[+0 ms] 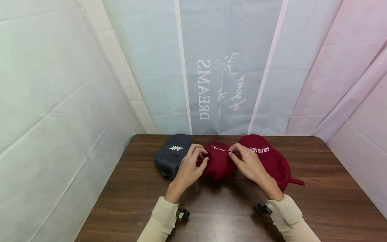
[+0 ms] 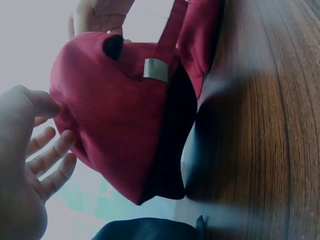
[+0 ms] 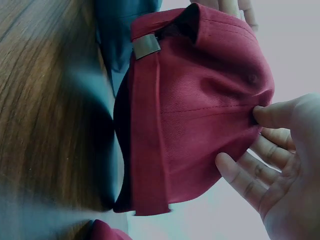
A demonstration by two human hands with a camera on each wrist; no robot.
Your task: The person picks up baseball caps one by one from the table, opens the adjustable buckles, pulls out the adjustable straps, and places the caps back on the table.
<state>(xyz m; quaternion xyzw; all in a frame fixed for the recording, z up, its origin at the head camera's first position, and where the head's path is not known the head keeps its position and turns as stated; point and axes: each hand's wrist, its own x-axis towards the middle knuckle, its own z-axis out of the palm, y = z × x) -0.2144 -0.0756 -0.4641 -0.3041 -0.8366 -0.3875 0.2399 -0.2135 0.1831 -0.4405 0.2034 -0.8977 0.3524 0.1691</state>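
Observation:
A red baseball cap [image 1: 218,163] with white lettering sits between my two hands, at the middle of the table's far part. My left hand [image 1: 191,165] pinches its crown from the left; in the left wrist view the thumb and fingers meet the red cloth. On the other side my right hand [image 1: 248,162] pinches the crown, its thumb [image 3: 272,116] pressing into the fabric. The back strap with a metal buckle [image 2: 156,69] faces me. Whether the cap's rim touches the table cannot be told.
A dark grey cap [image 1: 170,158] with a white mark lies to the left. Another red cap [image 1: 276,164], lettered COLORADO, lies to the right, its strap [image 1: 297,181] sticking out. The brown wooden table [image 1: 211,215] ends at a printed curtain [image 1: 157,67] behind.

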